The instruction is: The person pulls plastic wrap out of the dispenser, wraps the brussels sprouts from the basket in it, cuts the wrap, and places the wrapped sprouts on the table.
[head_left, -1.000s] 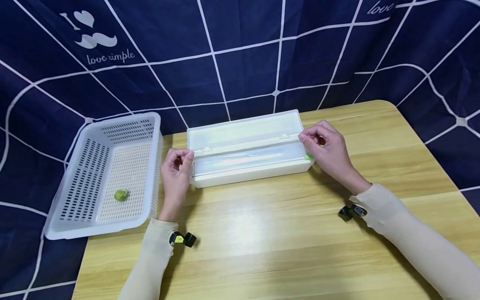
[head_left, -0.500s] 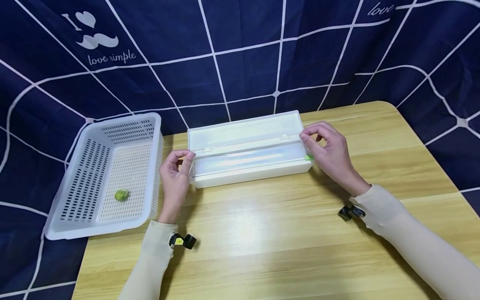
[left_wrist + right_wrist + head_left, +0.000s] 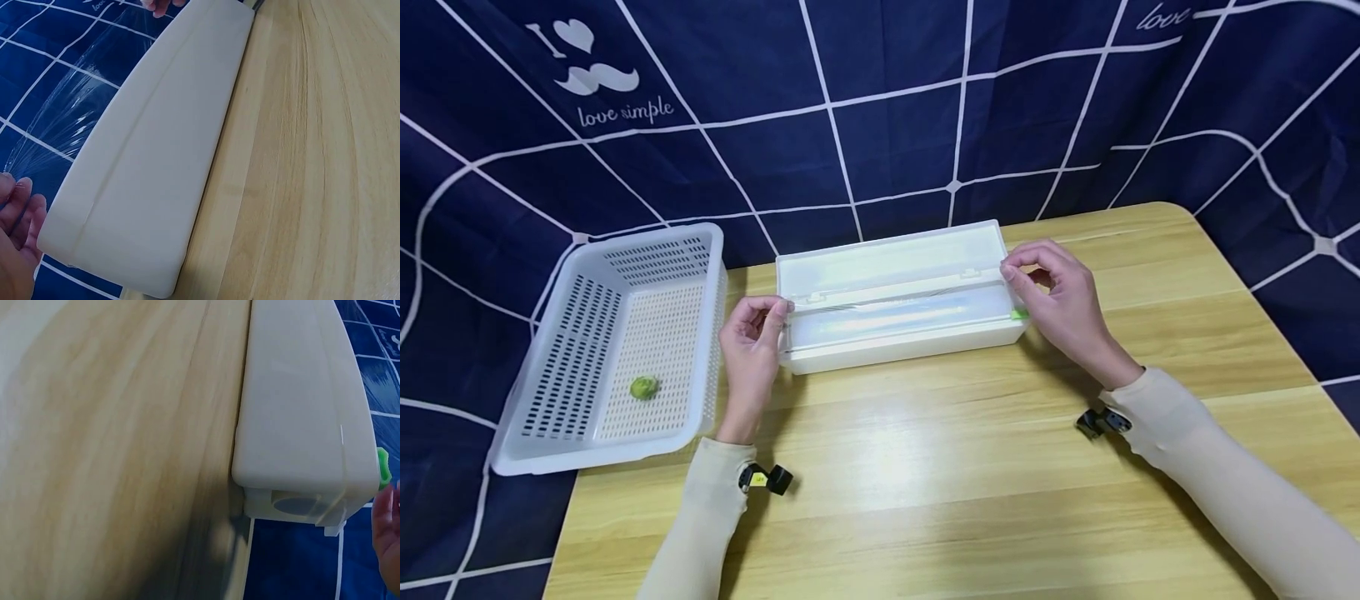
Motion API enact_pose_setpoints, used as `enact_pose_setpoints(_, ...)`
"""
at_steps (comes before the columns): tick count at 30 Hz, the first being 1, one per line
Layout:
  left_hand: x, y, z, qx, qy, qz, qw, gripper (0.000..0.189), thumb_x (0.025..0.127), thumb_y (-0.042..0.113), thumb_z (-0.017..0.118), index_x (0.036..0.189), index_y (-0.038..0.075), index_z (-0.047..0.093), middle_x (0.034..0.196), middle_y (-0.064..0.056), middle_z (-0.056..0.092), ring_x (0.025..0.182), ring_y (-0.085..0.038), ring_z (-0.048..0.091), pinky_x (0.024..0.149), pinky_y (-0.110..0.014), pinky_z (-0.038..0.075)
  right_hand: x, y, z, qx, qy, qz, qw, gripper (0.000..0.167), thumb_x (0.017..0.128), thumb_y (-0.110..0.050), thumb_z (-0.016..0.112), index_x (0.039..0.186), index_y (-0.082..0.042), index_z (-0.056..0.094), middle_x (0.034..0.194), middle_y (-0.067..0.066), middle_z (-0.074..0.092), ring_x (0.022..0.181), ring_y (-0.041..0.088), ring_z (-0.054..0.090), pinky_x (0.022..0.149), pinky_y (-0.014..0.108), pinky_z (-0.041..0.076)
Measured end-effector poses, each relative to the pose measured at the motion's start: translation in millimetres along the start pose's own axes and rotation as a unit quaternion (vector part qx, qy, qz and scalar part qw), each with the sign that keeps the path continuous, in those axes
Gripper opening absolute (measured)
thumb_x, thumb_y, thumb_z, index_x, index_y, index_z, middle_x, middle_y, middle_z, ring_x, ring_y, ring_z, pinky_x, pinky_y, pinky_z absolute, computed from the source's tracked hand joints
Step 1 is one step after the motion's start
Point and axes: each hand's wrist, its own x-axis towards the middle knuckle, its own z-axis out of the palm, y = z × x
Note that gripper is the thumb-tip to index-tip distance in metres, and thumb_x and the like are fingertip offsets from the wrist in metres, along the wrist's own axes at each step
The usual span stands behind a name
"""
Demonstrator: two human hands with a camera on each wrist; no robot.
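Note:
A long white cling film dispenser (image 3: 910, 346) lies on the table with its lid (image 3: 887, 250) tipped back. Between the two hands stretches a sheet of clear cling film (image 3: 75, 119), creased and shiny in the left wrist view. At the box's left end the left hand (image 3: 749, 362) pinches one corner of the film between thumb and fingers. The right hand (image 3: 1063, 308) pinches the film at the other end, its thumb against the index finger. Close under the right hand is a green slider (image 3: 1018, 315), which also shows at the box edge in the right wrist view.
Left of the box stands a white slotted basket (image 3: 713, 342) holding a small round green vegetable (image 3: 643, 387). A wooden table (image 3: 917, 483) extends in front of the box. Behind it hangs a dark blue cloth (image 3: 902, 142) with white lines.
Both hands stay almost where they were and keep their pinch on the cling film. The head view has shifted very slightly.

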Motion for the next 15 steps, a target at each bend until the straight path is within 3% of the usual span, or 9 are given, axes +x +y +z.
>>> enact_pose_setpoints(6,0.8,-1.0,0.7,-0.005,-0.003,0.01,0.9999,0.017,0.105,-0.003,0.069,0.107,-0.019,0.064,0.101,-0.022,0.076,0.085,-0.027,0.069,0.079,-0.03,0.059,-2.6,0.2,-0.5,0.024,-0.009,0.004,0.9997,0.007,0.101,0.006,0.074,0.108,0.005,0.076,0.103,0.013,0.077,0.086,0.012,0.069,0.081,0.017,0.056)
enact_pose_setpoints(15,0.5,0.7,2.0,-0.027,0.005,0.016,0.9995,0.011,0.105,-0.005,0.068,0.103,-0.016,0.068,0.099,-0.024,0.076,0.087,-0.024,0.074,0.084,-0.032,0.062,-2.5,-1.3,0.3,0.047,-0.008,0.001,0.9989,0.008,0.1,0.009,0.073,0.107,0.007,0.075,0.102,0.016,0.077,0.091,0.012,0.071,0.083,0.018,0.055)
